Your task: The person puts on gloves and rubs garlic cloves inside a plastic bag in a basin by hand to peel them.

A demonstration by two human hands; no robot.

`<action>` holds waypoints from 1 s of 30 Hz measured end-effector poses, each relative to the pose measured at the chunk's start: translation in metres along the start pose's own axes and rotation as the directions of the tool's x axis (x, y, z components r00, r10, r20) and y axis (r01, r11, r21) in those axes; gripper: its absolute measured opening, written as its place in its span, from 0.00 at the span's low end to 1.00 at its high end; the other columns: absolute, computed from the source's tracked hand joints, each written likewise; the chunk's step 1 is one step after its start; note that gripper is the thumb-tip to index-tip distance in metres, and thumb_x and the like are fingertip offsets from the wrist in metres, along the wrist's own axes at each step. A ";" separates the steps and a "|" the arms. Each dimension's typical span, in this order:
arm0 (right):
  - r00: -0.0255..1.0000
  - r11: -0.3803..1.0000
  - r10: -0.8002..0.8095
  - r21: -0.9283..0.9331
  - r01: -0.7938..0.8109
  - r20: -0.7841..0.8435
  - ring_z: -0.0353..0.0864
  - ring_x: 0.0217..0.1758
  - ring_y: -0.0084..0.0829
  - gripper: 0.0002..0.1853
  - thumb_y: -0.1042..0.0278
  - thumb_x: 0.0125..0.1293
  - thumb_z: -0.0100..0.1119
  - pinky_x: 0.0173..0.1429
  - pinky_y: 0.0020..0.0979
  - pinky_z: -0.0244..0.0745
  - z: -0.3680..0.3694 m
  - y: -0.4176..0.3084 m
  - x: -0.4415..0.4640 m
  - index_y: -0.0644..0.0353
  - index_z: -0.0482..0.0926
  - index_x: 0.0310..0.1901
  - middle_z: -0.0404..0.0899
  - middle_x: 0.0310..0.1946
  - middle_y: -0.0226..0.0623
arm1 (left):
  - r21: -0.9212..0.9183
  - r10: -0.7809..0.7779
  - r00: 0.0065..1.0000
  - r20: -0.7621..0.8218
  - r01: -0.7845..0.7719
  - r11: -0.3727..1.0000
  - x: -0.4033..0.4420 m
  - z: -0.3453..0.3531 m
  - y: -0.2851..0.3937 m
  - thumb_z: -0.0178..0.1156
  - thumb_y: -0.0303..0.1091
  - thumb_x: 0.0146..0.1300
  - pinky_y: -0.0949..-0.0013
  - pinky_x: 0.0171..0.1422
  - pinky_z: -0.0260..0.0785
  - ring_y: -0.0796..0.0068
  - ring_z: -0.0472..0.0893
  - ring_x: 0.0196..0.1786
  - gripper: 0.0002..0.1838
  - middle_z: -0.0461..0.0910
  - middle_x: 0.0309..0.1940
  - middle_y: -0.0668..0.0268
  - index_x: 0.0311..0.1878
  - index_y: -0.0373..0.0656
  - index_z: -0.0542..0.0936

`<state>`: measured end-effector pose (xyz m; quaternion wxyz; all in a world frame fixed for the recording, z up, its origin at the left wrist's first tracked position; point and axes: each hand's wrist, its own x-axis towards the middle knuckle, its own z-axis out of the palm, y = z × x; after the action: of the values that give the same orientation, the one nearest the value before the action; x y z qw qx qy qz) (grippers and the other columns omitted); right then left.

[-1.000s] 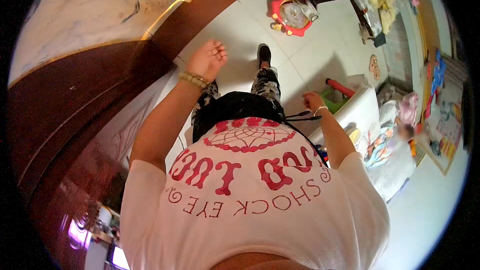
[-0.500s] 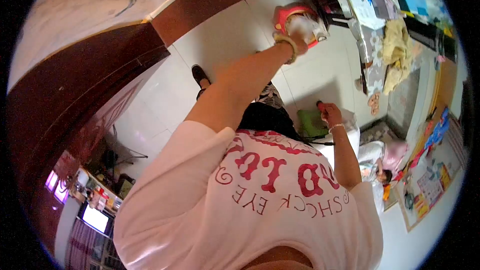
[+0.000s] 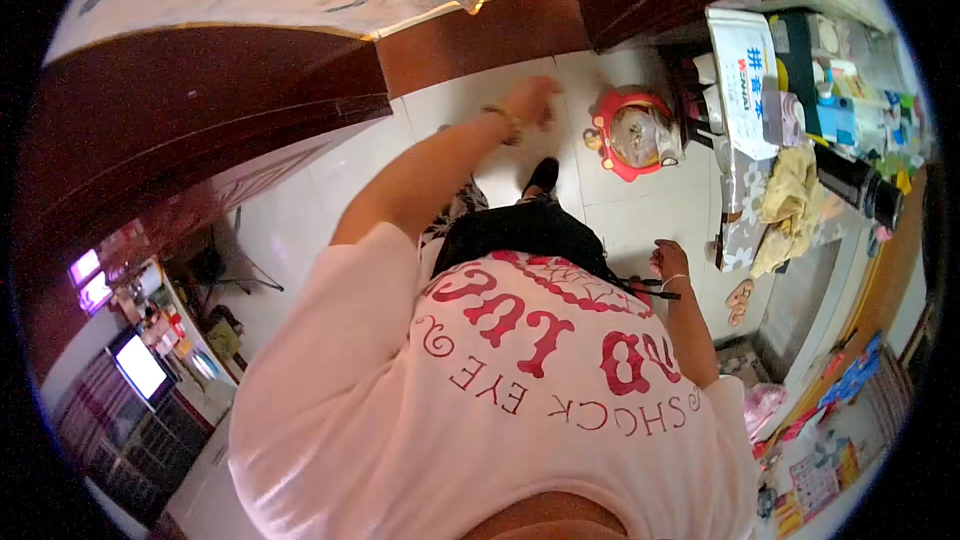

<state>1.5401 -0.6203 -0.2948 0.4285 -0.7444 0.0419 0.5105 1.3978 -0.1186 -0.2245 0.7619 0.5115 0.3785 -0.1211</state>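
Observation:
My left hand (image 3: pixel 532 103) is over the tiled floor, left of a red round bin (image 3: pixel 632 176). It is blurred by motion. Its fingers look loosely apart, and no held thing shows in it. A clear plastic bag (image 3: pixel 637 130) lines the bin, which has a cartoon-like rim. Lower right, my right hand (image 3: pixel 671 260) hangs beside my body with its fingers curled. Whatever it may hold is too small to make out. Dark cords (image 3: pixel 655 288) hang from my black waist garment near that hand.
At the right stands a table with a white printed package (image 3: pixel 742 75), a yellow cloth (image 3: pixel 788 210) and several bottles and boxes. A dark wooden frame (image 3: pixel 200 110) curves along the left. Beneath the table edge, a tan slipper-like thing (image 3: pixel 739 302) lies on the floor.
My left hand has pulled back from the bin to the left. My right hand remains low at my side; the green bag near it and the small red thing at its fingertips no longer show.

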 end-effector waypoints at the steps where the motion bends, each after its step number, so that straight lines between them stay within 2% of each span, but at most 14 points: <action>1: 0.987 0.969 0.158 0.197 -0.151 -0.024 0.71 0.19 0.27 0.11 0.70 0.61 0.47 0.20 0.26 0.68 0.015 -0.039 -0.005 0.63 0.74 0.43 0.73 0.22 0.37 | 0.070 0.091 0.987 -0.131 -0.083 0.994 -0.030 -0.025 0.004 0.46 0.38 0.65 0.60 0.34 0.73 0.65 0.80 0.30 0.16 0.80 0.38 0.56 0.48 0.38 0.74; 2: 0.998 0.998 0.063 0.032 -0.062 -0.029 0.73 0.21 0.27 0.12 0.67 0.61 0.50 0.22 0.26 0.70 0.018 -0.044 0.004 0.61 0.74 0.44 0.74 0.23 0.36 | 0.158 0.180 0.949 -0.259 -0.142 0.977 -0.060 -0.050 0.010 0.44 0.39 0.66 0.63 0.33 0.73 0.66 0.80 0.28 0.16 0.80 0.38 0.54 0.46 0.39 0.76; 5: 0.991 0.940 0.130 0.322 -0.112 -0.035 0.72 0.20 0.26 0.11 0.63 0.61 0.53 0.24 0.27 0.71 0.039 -0.074 0.005 0.60 0.74 0.42 0.72 0.21 0.33 | 0.961 0.644 0.756 -0.118 -0.076 0.265 -0.059 -0.217 -0.120 0.53 0.41 0.60 0.63 0.47 0.70 0.61 0.79 0.44 0.15 0.79 0.44 0.57 0.44 0.42 0.80; 9: 0.996 0.994 0.092 0.061 -0.090 -0.023 0.72 0.20 0.27 0.10 0.67 0.61 0.51 0.22 0.28 0.71 0.071 -0.092 -0.003 0.62 0.75 0.42 0.74 0.22 0.36 | 0.151 0.167 0.696 -0.698 -0.085 0.985 -0.180 -0.265 -0.166 0.58 0.26 0.54 0.65 0.56 0.68 0.65 0.76 0.49 0.21 0.76 0.48 0.57 0.54 0.37 0.73; 10: 0.996 0.995 0.092 -0.026 -0.092 -0.006 0.72 0.20 0.28 0.10 0.68 0.61 0.51 0.22 0.28 0.70 0.079 -0.090 -0.006 0.62 0.76 0.42 0.74 0.22 0.37 | -0.283 -0.083 0.663 -0.744 -0.200 0.938 -0.191 -0.295 -0.212 0.56 0.23 0.56 0.65 0.54 0.70 0.66 0.77 0.47 0.21 0.77 0.44 0.56 0.55 0.37 0.72; 13: 0.968 0.942 0.252 0.232 -0.243 -0.012 0.77 0.26 0.31 0.19 0.67 0.47 0.64 0.29 0.33 0.75 0.098 -0.068 -0.008 0.60 0.77 0.43 0.78 0.29 0.37 | -0.068 -0.176 0.525 -0.833 0.219 0.973 -0.247 -0.302 -0.244 0.49 0.39 0.64 0.64 0.35 0.73 0.67 0.78 0.31 0.16 0.78 0.31 0.55 0.38 0.32 0.75; 15: 0.978 0.905 0.050 0.406 -0.130 0.202 0.75 0.23 0.33 0.16 0.69 0.48 0.61 0.22 0.32 0.70 0.104 -0.029 -0.002 0.61 0.76 0.40 0.76 0.27 0.40 | -0.450 -0.488 0.412 -0.770 0.191 0.872 -0.265 -0.276 -0.217 0.49 0.44 0.64 0.63 0.34 0.71 0.66 0.78 0.27 0.21 0.79 0.30 0.56 0.40 0.32 0.77; 16: 0.923 0.731 0.090 0.604 -0.317 0.374 0.74 0.22 0.34 0.13 0.71 0.48 0.59 0.18 0.31 0.66 0.109 -0.026 -0.006 0.61 0.76 0.38 0.75 0.26 0.41 | -0.453 -0.506 0.419 -0.754 0.225 0.862 -0.267 -0.276 -0.221 0.49 0.43 0.64 0.64 0.32 0.71 0.66 0.78 0.26 0.20 0.79 0.30 0.55 0.42 0.32 0.76; 17: 0.967 0.874 0.255 0.429 -0.227 -0.006 0.71 0.21 0.33 0.12 0.72 0.46 0.58 0.16 0.30 0.62 0.140 -0.058 -0.033 0.60 0.76 0.36 0.75 0.26 0.43 | -0.438 -0.493 0.443 -0.749 0.228 0.870 -0.265 -0.276 -0.221 0.48 0.41 0.64 0.65 0.31 0.71 0.67 0.78 0.26 0.19 0.79 0.30 0.54 0.44 0.32 0.75; 20: 0.503 0.274 -0.379 0.614 -0.741 0.777 0.78 0.34 0.35 0.09 0.72 0.62 0.49 0.30 0.26 0.73 0.136 -0.007 0.019 0.59 0.73 0.44 0.75 0.29 0.45 | -0.350 -0.416 0.517 -0.748 0.226 0.909 -0.240 -0.274 -0.201 0.46 0.36 0.65 0.69 0.28 0.72 0.68 0.78 0.25 0.18 0.80 0.30 0.50 0.51 0.33 0.71; 23: 0.964 0.460 0.004 0.856 -0.237 0.265 0.63 0.64 0.42 0.26 0.50 0.68 0.35 0.68 0.43 0.54 0.165 -0.138 -0.032 0.63 0.67 0.54 0.69 0.58 0.47 | -0.434 -0.249 0.700 -0.669 -0.096 0.896 -0.205 -0.285 -0.170 0.44 0.42 0.67 0.76 0.23 0.69 0.70 0.77 0.22 0.23 0.80 0.29 0.49 0.57 0.34 0.68; 25: 0.940 0.476 -0.273 0.878 -0.053 0.204 0.61 0.65 0.46 0.29 0.50 0.67 0.37 0.70 0.44 0.52 0.172 -0.204 -0.049 0.67 0.62 0.59 0.63 0.61 0.52 | -0.394 -0.172 0.823 -0.542 -0.069 0.916 -0.207 -0.254 -0.101 0.33 0.64 0.65 0.57 0.64 0.57 0.60 0.72 0.57 0.39 0.73 0.55 0.53 0.67 0.41 0.57; 27: 0.938 0.431 -0.296 0.901 -0.039 0.182 0.58 0.68 0.46 0.30 0.51 0.69 0.34 0.72 0.42 0.47 0.183 -0.266 -0.069 0.68 0.58 0.62 0.59 0.64 0.53 | -0.606 -0.191 0.867 -0.461 -0.150 0.781 -0.209 -0.222 -0.037 0.28 0.66 0.64 0.53 0.72 0.35 0.60 0.54 0.70 0.40 0.57 0.68 0.59 0.70 0.45 0.50; 30: 0.842 0.353 -0.461 0.928 -0.115 0.280 0.54 0.70 0.46 0.29 0.53 0.70 0.32 0.73 0.41 0.46 0.186 -0.312 -0.084 0.68 0.56 0.63 0.57 0.65 0.53 | -0.664 -0.057 0.931 -0.360 -0.212 0.717 -0.197 -0.218 -0.019 0.28 0.67 0.63 0.52 0.72 0.38 0.60 0.52 0.71 0.42 0.49 0.70 0.60 0.70 0.45 0.46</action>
<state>1.5214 -0.3289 -0.0625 0.8172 -0.2152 0.1243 0.5200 1.1540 0.0228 -0.1408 0.8205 0.2183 0.5047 0.1562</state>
